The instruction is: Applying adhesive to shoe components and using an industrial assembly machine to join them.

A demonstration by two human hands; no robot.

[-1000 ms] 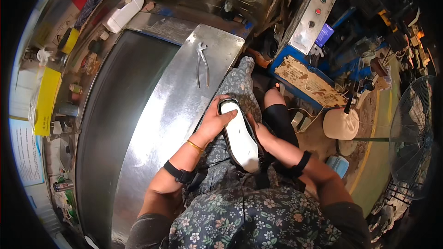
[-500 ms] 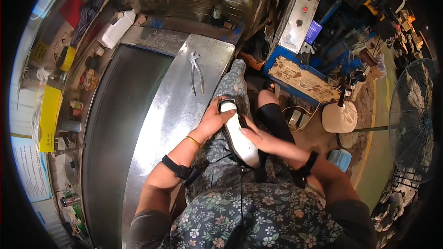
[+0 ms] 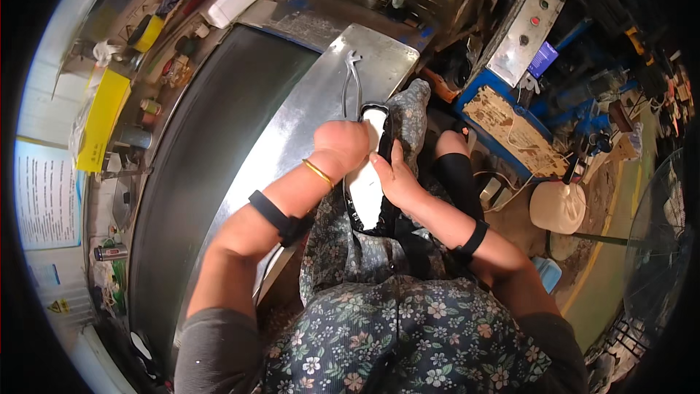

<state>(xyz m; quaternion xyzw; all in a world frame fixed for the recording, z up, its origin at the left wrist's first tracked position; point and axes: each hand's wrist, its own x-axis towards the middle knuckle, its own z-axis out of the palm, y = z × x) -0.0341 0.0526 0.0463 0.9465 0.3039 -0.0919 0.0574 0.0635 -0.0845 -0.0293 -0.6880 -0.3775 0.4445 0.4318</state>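
On my lap lies a shoe (image 3: 366,193), sole side up, with a long white bottom and a dark, wrinkled black edge around it. My left hand (image 3: 341,147) is closed against its left edge near the upper end, the wrist bent and the fingertips hidden. From the right, my right hand (image 3: 397,179) grips the shoe's side, its thumb on the white bottom. Metal pincers (image 3: 352,80) lie on the shiny metal tabletop (image 3: 310,98) just beyond my left hand, handles toward me.
A dark belt-like surface (image 3: 211,146) runs along the left. Beyond it are a white jug (image 3: 237,1) and a yellow box (image 3: 104,122). On the right stand a blue machine with a button panel (image 3: 529,29), a beige canister (image 3: 558,208) and a fan (image 3: 660,248).
My view has turned, shifting the surroundings. My left hand has gone from thumb on the white bottom to a closed grip at the shoe's left edge. The right hand stays on the right side.
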